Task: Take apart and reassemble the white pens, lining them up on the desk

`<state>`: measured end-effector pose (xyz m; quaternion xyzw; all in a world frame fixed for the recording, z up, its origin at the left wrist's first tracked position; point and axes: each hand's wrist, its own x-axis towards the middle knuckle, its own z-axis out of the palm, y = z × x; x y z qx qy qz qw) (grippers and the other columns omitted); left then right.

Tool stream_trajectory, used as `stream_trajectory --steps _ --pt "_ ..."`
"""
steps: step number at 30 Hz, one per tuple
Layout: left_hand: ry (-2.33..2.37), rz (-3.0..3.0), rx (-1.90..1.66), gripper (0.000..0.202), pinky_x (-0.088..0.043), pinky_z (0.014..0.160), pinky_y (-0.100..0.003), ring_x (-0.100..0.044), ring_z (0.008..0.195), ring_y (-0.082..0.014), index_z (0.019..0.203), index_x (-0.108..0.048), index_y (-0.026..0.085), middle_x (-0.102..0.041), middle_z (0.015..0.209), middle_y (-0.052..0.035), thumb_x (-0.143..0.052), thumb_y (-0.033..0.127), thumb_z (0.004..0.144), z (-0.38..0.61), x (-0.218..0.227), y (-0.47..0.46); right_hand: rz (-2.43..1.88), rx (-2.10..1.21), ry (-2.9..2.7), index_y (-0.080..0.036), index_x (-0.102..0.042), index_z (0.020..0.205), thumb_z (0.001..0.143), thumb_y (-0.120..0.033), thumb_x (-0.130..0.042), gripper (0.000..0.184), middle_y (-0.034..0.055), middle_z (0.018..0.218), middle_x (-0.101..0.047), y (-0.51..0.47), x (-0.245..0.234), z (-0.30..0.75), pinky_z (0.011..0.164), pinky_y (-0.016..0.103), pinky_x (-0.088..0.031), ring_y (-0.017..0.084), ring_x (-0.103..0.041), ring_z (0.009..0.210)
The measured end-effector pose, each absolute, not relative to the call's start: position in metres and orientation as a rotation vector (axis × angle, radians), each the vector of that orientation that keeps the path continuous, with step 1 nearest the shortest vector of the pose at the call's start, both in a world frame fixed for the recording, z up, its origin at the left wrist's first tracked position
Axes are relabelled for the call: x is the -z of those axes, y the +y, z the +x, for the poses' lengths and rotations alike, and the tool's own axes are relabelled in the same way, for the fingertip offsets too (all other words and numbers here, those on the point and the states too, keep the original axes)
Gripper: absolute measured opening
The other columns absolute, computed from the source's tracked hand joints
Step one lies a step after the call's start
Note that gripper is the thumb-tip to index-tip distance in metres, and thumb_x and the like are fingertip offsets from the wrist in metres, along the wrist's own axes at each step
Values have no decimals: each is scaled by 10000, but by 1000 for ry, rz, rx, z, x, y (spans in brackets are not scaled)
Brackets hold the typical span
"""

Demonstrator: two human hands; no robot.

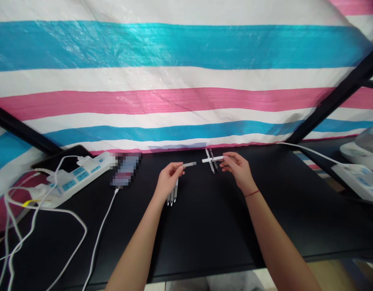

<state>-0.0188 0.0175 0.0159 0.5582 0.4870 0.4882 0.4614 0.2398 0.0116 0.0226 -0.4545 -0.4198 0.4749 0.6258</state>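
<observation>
My left hand [170, 176] pinches a short grey pen part [190, 164] near its end. Between the thumb and fingers of my right hand [239, 171] is a white pen barrel [212, 159], pointing left. The two pieces are nearly in line, with a thin dark section [199, 162] between them; whether it joins both I cannot tell. Behind the barrel, one light pen [211, 169] and one dark pen [216, 165] lie on the table. Several grey pens [171, 198] lie side by side below my left hand, their upper ends hidden by it.
A phone [126, 169] with a white charging cable [102, 224] lies on the black table [204, 234]. Left of it a power strip [80, 178] sits among tangled cables. Another power strip [360, 182] is at the right. A striped tarp [186, 101] hangs behind the table.
</observation>
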Motion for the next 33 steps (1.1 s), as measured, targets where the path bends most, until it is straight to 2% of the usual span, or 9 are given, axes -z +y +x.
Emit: stream_trajectory --steps 7,24,28,31,33 --pt "1164 1397 -1165 391 -535 812 -335 -678 805 -175 1044 -656 157 -715 955 -84 -655 453 788 -18 -17 15 -1029 -1123 -1085 -189 -653 939 743 -396 -728 295 44 790 -704 10 -22 233 529 247 -519 150 -652 652" --pt "1195 1329 -1176 403 -525 784 -327 -648 724 -154 980 -672 144 -681 800 -44 -654 486 769 -16 -21 13 -1007 -1129 -1166 -192 -654 960 776 -446 -691 316 41 778 -701 9 -21 233 561 264 -527 163 -676 672" --pt "1179 1330 -1189 429 -529 776 -327 -661 728 -163 990 -669 146 -696 824 -57 -670 500 748 -15 -21 14 -1079 -1081 -1208 -178 -636 865 790 -501 -655 333 65 781 -716 10 -20 233 547 268 -513 159 -659 642" --pt "1173 1345 -1196 431 -531 780 -332 -667 736 -167 998 -666 149 -700 839 -63 -673 499 748 -15 -20 14 -1135 -1048 -1248 -173 -599 737 815 -529 -612 365 54 670 -686 11 -19 233 525 252 -496 145 -633 593" --pt "1179 1351 -1198 427 -532 783 -334 -667 742 -168 999 -664 149 -699 846 -64 -667 498 754 -15 -19 14 -1144 -1046 -1241 -172 -592 734 823 -529 -602 368 46 646 -670 12 -18 234 496 237 -479 136 -620 573"
